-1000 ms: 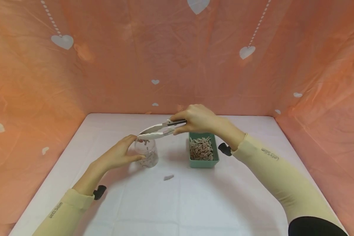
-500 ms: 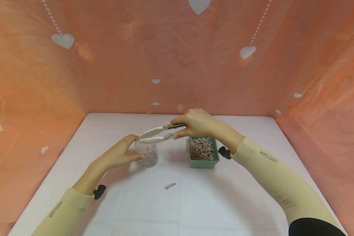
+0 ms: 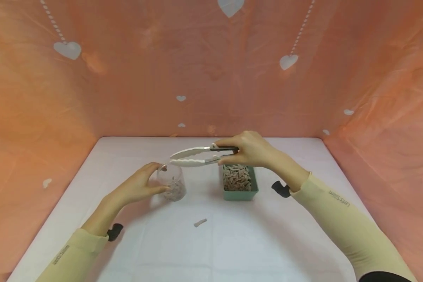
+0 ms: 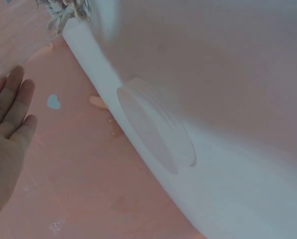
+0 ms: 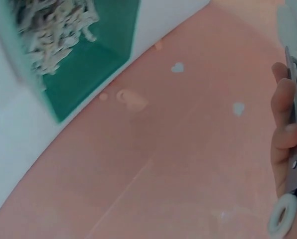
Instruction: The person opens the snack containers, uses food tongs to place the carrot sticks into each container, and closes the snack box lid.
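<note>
My left hand [image 3: 139, 184] holds a clear jar [image 3: 176, 191] between thumb and fingers; small greyish-brown strips lie in its lower part. With my right hand [image 3: 248, 150] I grip a pair of kitchen tongs [image 3: 188, 163] that have white heads. Their arms are spread, the tips are near the jar's rim, and nothing shows between them. One loose strip [image 3: 200, 223] lies on the table in front of the jar. The right wrist view shows my fingers [image 5: 284, 142] curled round the metal handle, with a white ring [image 5: 283, 215] at its end.
A green rectangular box [image 3: 240, 196] of similar strips stands right of the jar, under my right wrist. A clear, round-edged, lid-like piece [image 4: 156, 127] lies near the table's edge in the left wrist view. Orange sheeting [image 3: 211, 78] with hearts walls the white table [image 3: 176, 254].
The strips at the tongs' tips have dropped away. The tongs have spread, and my right hand has drawn them rightward. The loose strip, blurred earlier, has come to rest. The left hand keeps its hold.
</note>
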`<state>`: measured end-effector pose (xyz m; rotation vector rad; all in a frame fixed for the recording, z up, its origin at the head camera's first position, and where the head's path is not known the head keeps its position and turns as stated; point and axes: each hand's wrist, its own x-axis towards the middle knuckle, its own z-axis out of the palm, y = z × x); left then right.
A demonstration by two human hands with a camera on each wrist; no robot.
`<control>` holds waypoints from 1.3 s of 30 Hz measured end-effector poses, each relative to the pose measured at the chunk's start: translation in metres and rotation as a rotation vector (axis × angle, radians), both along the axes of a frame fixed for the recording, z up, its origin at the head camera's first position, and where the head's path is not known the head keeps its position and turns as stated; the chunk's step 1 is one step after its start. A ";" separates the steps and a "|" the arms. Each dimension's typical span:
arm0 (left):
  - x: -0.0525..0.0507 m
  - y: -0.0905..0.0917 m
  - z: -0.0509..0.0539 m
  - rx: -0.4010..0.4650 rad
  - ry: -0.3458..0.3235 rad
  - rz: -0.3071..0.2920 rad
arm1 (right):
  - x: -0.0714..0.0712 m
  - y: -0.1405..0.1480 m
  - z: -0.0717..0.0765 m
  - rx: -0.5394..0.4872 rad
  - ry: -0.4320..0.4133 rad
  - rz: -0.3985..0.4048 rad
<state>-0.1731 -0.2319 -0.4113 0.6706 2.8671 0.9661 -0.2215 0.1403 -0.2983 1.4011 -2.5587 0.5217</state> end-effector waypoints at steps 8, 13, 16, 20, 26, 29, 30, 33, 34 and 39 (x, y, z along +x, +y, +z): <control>0.001 0.000 -0.002 -0.031 -0.018 0.023 | 0.009 0.056 -0.007 -0.070 -0.020 -0.108; 0.000 -0.004 -0.003 -0.034 -0.042 0.026 | 0.015 0.089 -0.011 -0.023 -0.001 -0.184; -0.001 -0.005 -0.003 -0.015 -0.038 0.029 | 0.018 0.103 -0.014 0.030 -0.001 -0.223; -0.003 -0.005 -0.002 0.007 -0.008 0.018 | 0.021 0.113 -0.018 0.156 -0.021 -0.258; -0.004 -0.004 -0.005 0.031 0.006 0.016 | 0.021 0.116 -0.024 0.288 -0.028 -0.255; -0.004 -0.003 -0.007 0.042 0.002 0.013 | 0.018 0.113 -0.026 0.322 -0.019 -0.247; -0.004 -0.003 -0.007 0.044 0.003 0.012 | 0.018 0.112 -0.026 0.330 -0.018 -0.245; -0.004 -0.002 -0.007 0.040 0.016 0.011 | 0.015 0.108 -0.027 0.359 -0.030 -0.243; -0.004 -0.002 -0.007 0.037 0.019 0.010 | 0.014 0.107 -0.027 0.370 -0.037 -0.245; -0.004 -0.003 -0.006 0.027 0.025 0.009 | 0.009 0.100 -0.030 0.416 -0.089 -0.263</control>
